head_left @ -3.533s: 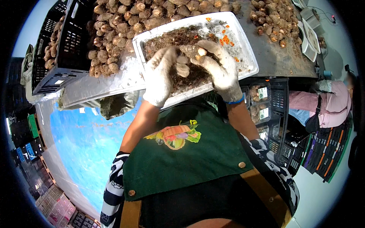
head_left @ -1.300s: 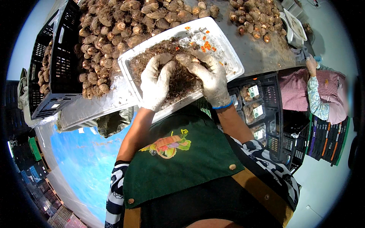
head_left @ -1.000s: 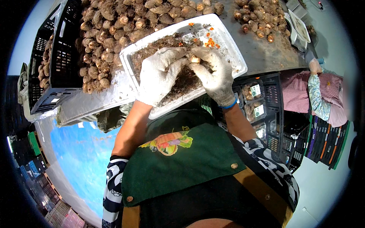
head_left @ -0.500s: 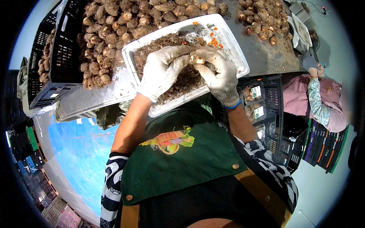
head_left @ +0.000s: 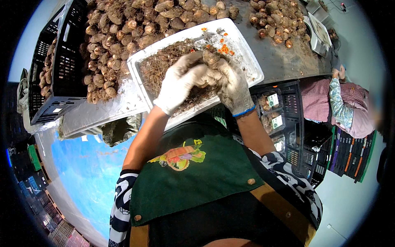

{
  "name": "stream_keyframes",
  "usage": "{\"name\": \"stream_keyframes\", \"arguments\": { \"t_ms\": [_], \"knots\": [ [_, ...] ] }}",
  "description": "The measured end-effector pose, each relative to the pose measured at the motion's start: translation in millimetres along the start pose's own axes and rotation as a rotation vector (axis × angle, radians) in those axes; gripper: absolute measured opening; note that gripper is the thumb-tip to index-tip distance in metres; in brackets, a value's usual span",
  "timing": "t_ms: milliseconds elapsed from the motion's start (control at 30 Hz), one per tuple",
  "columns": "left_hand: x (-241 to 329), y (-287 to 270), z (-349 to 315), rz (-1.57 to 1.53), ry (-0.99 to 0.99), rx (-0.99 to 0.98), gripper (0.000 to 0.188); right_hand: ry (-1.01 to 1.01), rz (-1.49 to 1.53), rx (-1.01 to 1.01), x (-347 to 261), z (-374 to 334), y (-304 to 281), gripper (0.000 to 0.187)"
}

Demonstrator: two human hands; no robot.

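Note:
A white rectangular tray (head_left: pixel 251 61) lies on the grey table before me, filled with brown fibrous roots and peelings, with a few orange scraps at its far end. Both my hands wear soiled white knit gloves. My left hand (head_left: pixel 179 82) and my right hand (head_left: pixel 230 84) meet above the tray's middle. Between them they grip a brown bulb (head_left: pixel 211 59), its top showing above my fingers. The rest of the bulb is hidden by the gloves.
A heap of brown bulbs (head_left: pixel 123 33) covers the table beyond the tray, with more bulbs (head_left: pixel 275 20) at the far right. A black plastic crate (head_left: pixel 57 70) stands at the left. Black crates (head_left: pixel 284 123) sit under the table. Another person (head_left: pixel 341 103) works at the right.
My hands left the roots in the tray, came together and lifted a bulb above its middle. The view shifted slightly.

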State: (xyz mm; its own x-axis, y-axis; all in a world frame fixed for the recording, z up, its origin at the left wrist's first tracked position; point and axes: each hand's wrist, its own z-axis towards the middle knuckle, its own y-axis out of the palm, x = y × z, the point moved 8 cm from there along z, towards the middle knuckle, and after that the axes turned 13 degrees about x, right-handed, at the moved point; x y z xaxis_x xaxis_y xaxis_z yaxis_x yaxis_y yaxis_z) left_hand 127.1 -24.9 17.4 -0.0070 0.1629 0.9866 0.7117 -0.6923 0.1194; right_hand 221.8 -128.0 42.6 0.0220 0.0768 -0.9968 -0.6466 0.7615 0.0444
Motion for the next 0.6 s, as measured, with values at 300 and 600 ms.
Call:
{"name": "stream_keyframes", "arguments": {
  "t_ms": [300, 600],
  "knots": [
    [10, -32, -4, 0.475, 0.299, 0.189, 0.015, -0.278, -0.062, 0.184, -28, -11, -13, 0.040],
    [41, -11, -15, 0.217, 0.332, 0.075, 0.034, -0.591, -0.367, 0.013, -48, -11, 12, 0.025]
  ]
}}
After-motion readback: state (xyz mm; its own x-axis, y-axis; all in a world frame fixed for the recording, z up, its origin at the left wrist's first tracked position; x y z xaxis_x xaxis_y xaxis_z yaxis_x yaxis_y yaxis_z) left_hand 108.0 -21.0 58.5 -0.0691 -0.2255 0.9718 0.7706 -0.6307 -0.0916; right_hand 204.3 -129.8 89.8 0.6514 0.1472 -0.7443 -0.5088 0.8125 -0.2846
